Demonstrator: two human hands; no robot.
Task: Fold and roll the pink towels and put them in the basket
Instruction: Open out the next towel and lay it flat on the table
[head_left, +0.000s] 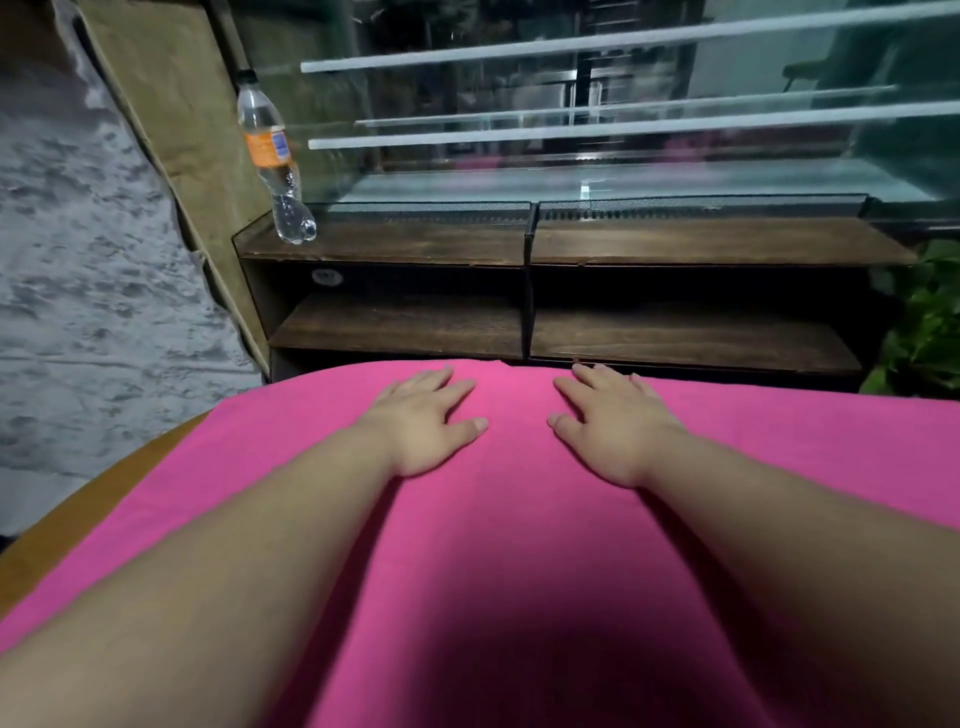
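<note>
Pink towel (498, 519) spread flat on table (104, 499), pressed by left hand (423, 423) and right hand (613, 428), fingers straight, nothing grasped. Early stage judged: rolling not begun, basket not seen.

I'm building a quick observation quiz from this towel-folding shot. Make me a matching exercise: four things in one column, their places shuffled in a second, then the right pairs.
Things
1. pink towel
2. plastic bottle
3. left hand
4. plant

Places
A. on top of the wooden shelf, at its left end
B. at the right edge of the view, beside the shelf
C. spread across the table
D. resting flat on the towel

Pairs: 1-C, 2-A, 3-D, 4-B
</note>
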